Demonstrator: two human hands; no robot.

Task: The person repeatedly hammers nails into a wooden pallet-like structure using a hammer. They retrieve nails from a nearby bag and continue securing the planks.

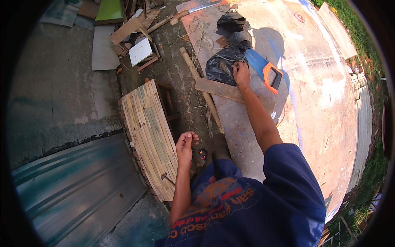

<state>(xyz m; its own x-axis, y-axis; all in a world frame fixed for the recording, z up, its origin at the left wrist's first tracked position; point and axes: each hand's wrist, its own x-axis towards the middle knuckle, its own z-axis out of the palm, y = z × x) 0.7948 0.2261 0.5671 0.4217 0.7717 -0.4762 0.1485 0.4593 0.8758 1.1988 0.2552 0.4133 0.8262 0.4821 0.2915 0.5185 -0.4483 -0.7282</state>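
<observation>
My right hand [241, 75] is at the edge of an open black plastic bag [220, 70], its fingers bent together. Brownish contents show inside the bag, too small to name. Whatever those fingers hold is hidden. My left hand [185, 149] hovers beside the slatted wooden bench top [148, 131], thumb and fingers curled together; I cannot make out anything in them. A handsaw [263, 68] with a blue blade and an orange and black handle lies right of the bag. A short wooden board [230, 91] lies just below the bag. A hammer [168, 178] rests on the slats.
A wooden pole [197, 78] leans along the edge of the large worn panel [325, 107]. A machete [193, 12] lies at the far edge. Scrap wood [127, 33] is heaped at the far left. Corrugated metal sheeting [78, 185] covers the near left.
</observation>
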